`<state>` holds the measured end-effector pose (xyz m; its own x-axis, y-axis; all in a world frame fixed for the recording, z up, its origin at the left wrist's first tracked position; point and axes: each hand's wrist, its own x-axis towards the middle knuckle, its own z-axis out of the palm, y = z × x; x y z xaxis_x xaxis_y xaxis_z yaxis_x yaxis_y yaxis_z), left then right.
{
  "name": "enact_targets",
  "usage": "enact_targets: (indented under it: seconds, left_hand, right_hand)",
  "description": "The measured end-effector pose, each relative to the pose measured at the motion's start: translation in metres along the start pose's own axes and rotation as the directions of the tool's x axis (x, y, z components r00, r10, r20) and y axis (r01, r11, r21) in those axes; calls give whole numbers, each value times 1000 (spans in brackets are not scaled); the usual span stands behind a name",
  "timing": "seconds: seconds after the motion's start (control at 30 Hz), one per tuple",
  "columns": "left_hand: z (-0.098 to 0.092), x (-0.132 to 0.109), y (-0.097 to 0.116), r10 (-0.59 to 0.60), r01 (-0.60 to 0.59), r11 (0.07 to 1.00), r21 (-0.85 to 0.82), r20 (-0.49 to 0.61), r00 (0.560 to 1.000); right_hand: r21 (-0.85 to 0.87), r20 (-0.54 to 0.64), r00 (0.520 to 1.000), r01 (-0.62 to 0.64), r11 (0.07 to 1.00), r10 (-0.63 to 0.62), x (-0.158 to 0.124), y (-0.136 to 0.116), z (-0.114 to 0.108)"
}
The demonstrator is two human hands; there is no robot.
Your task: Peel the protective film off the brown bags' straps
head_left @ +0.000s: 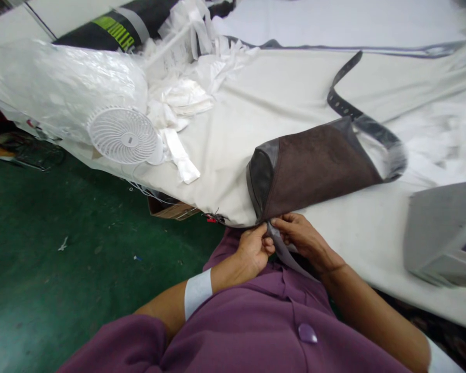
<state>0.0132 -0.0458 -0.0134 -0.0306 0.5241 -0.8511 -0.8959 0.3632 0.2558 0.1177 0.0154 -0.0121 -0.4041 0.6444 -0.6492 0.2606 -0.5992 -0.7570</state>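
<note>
A brown suede-like bag piece (318,166) with a dark leather end lies on the white cloth-covered table (256,103), near its front edge. A grey strap (281,248) hangs from its lower edge toward my lap. My left hand (253,250) is closed, pinching that strap just below the bag. My right hand (301,235) is closed too, its fingertips gripping the strap and the bag's edge from the other side. A second dark strap with punched holes (344,106) runs from the bag's far end across the table.
A small white fan (122,134) rests at the table's left edge beside a large clear plastic bag (58,83) and a heap of white cloth scraps (182,77). A grey box-like object (442,233) sits at right. A black roll (112,28) lies behind. Green floor (62,248) at left.
</note>
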Motion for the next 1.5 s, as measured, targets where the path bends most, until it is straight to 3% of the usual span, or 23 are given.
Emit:
enact_targets:
  seconds: [0.1, 0.2, 0.27, 0.47, 0.7, 0.9, 1.03, 1.23, 1.37, 1.5]
  left_hand:
    - [1, 0, 1, -18, 18, 1000, 5, 3, 1000]
    - [3, -3, 4, -46, 46, 999, 14, -9, 999]
    - [4, -5, 5, -60, 59, 998, 30, 9, 998]
    - [1, -6, 10, -92, 92, 995, 44, 14, 996]
    - [-7, 5, 16, -303, 308, 951, 10, 218, 928]
    - [-12, 14, 16, -388, 374, 921, 105, 215, 896]
    - [-11, 12, 18, -387, 364, 920, 147, 195, 901]
    - [-8, 7, 14, -289, 253, 945, 206, 165, 943]
    - [-14, 1, 8, -71, 33, 968, 249, 147, 987]
    - [-21, -5, 10, 172, -220, 915, 337, 165, 971]
  right_hand:
    - [64, 129, 988, -89, 994, 80, 3, -2, -4]
    - [132, 359, 924, -194, 972, 136, 8, -5, -10]
    - [158, 439, 884, -250, 955, 159, 12, -7, -14]
    - [71, 488, 854, -242, 968, 178, 19, -9, -18]
    - [84, 581, 790, -297, 951, 196, 27, -5, -26]
    - [57, 592, 776, -308, 950, 216, 32, -9, -27]
    - [61, 597, 782, -267, 962, 179, 34, -11, -24]
    - [112, 540, 834, -204, 972, 113, 34, -8, -19]
    - [100, 496, 865, -138, 985, 70, 35, -7, -18]
    - [50, 506, 862, -37, 998, 6, 35, -8, -17]
